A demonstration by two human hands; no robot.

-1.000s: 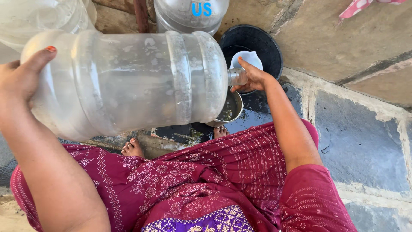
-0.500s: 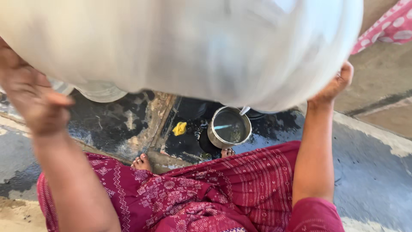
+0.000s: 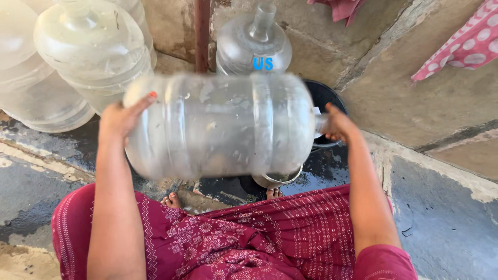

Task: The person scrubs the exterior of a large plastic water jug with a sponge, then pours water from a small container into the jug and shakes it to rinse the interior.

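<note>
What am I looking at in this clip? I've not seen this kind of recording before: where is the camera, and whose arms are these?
There is no machine here. The one camera sits on a person's head and looks down, so both arms are that person's own. The left hand presses the base of a big clear water jug, turned on its side and blurred; the right hand has its grip at the jug's neck. Below the jug a steel pot stands on the wet stone floor, by the person's bare toes and red patterned skirt. Behind are more clear jugs, another jug and a black tub.
</note>
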